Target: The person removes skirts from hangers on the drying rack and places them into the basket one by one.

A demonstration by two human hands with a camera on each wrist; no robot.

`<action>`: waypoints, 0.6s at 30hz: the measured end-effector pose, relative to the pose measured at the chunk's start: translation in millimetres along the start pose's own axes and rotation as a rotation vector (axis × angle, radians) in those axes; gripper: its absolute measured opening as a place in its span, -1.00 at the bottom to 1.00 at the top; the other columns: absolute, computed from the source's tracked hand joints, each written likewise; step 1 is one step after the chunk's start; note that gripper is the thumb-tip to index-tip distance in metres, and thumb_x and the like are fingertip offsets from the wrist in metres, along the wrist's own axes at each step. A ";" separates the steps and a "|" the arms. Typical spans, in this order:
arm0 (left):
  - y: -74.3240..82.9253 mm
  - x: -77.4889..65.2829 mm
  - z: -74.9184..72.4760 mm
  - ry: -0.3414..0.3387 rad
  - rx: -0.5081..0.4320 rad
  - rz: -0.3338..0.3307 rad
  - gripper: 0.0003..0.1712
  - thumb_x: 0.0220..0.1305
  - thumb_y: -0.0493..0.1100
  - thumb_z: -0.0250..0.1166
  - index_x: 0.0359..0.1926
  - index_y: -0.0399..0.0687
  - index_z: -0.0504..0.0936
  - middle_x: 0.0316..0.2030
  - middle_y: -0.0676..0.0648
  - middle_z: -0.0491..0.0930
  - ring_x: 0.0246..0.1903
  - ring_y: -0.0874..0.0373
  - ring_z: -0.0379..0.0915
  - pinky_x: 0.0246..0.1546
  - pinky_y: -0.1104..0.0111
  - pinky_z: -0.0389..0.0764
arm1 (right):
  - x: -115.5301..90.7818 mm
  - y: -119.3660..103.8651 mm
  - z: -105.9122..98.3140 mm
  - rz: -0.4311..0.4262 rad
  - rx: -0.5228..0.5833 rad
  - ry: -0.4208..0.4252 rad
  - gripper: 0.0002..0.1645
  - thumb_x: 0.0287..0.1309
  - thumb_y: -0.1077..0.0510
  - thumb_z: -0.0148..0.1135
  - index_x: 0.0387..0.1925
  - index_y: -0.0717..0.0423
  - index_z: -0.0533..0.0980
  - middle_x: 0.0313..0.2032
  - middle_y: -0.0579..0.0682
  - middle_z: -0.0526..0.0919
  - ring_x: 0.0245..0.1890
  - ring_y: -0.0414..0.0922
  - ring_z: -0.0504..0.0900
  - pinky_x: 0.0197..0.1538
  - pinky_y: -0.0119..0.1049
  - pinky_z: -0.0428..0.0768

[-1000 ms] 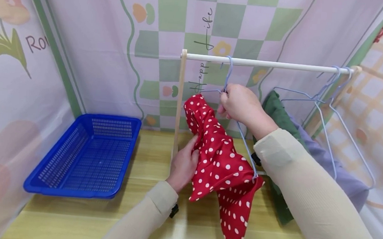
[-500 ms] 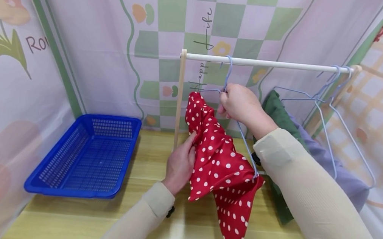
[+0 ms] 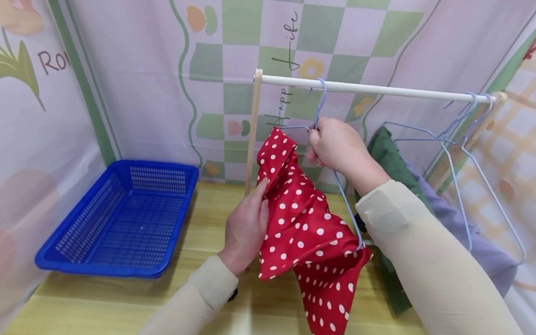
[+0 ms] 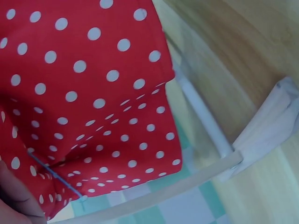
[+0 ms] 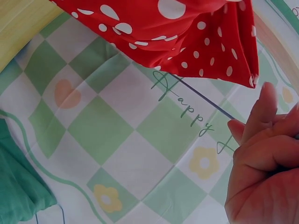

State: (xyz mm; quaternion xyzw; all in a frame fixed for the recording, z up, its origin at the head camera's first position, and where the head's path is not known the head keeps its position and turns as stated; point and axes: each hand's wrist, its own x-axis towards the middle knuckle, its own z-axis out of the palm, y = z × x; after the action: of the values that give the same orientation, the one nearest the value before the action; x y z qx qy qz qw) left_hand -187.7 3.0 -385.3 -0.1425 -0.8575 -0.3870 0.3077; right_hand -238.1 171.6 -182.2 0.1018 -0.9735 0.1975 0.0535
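Observation:
A red cloth with white polka dots [image 3: 302, 218] hangs on a light blue wire hanger [image 3: 348, 206], draped over its lower part. The hanger's hook sits over the white rail. My right hand [image 3: 339, 147] grips the hanger just below its hook; in the right wrist view the fingers [image 5: 266, 149] curl around the wire. With my left hand [image 3: 246, 227] I pinch the cloth's left edge, thumb on the near side. In the left wrist view the cloth [image 4: 93, 70] spreads wide, and part of that hand [image 4: 16, 198] shows at the lower left corner.
A white rail [image 3: 389, 91] on wooden posts [image 3: 253, 134] spans the back. Two more hangers [image 3: 471, 137] hang at its right end, beside green cloth [image 3: 393, 157] and lavender cloth [image 3: 481, 250]. A blue plastic basket [image 3: 176, 234] stands on the wooden table [image 3: 188, 309] at left.
My left hand has shifted left and slightly up with the cloth's edge, and the cloth's upper left part is spread flatter. The right hand stays on the hanger.

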 end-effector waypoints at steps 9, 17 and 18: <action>8.1 7.5 -19.9 0.109 0.001 0.061 -0.42 0.55 -0.17 0.23 0.49 -0.14 0.37 -0.08 -0.13 0.75 -0.18 0.09 0.74 -0.17 0.33 0.76 | 0.6 1.5 0.0 -0.013 -0.018 0.008 -0.70 0.58 0.07 -0.11 -0.15 0.18 0.48 -0.47 0.03 0.71 -0.49 -0.06 0.65 -0.28 -0.12 0.53; 18.6 13.8 -34.5 0.216 -0.045 0.153 -0.47 0.52 -0.25 0.23 0.43 -0.23 0.43 0.07 -0.18 0.73 -0.05 0.03 0.75 -0.04 0.25 0.76 | 1.5 2.4 -1.8 -0.015 -0.024 0.001 -0.69 0.57 0.08 -0.14 -0.15 0.18 0.48 -0.51 0.02 0.69 -0.52 -0.07 0.65 -0.33 -0.15 0.51; 20.4 14.5 -36.4 0.226 -0.053 0.165 -0.47 0.52 -0.25 0.23 0.43 -0.24 0.43 0.07 -0.19 0.73 -0.04 0.03 0.75 -0.02 0.25 0.75 | 1.6 2.3 -1.8 -0.014 -0.024 -0.002 -0.69 0.57 0.08 -0.14 -0.15 0.18 0.48 -0.51 0.02 0.69 -0.52 -0.07 0.64 -0.34 -0.15 0.51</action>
State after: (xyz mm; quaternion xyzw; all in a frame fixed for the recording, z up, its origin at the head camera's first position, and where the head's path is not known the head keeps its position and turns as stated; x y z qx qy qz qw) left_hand -173.8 -10.8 -345.7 -0.1758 -0.7923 -0.3964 0.4292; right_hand -240.0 174.1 -181.2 0.1081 -0.9751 0.1855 0.0552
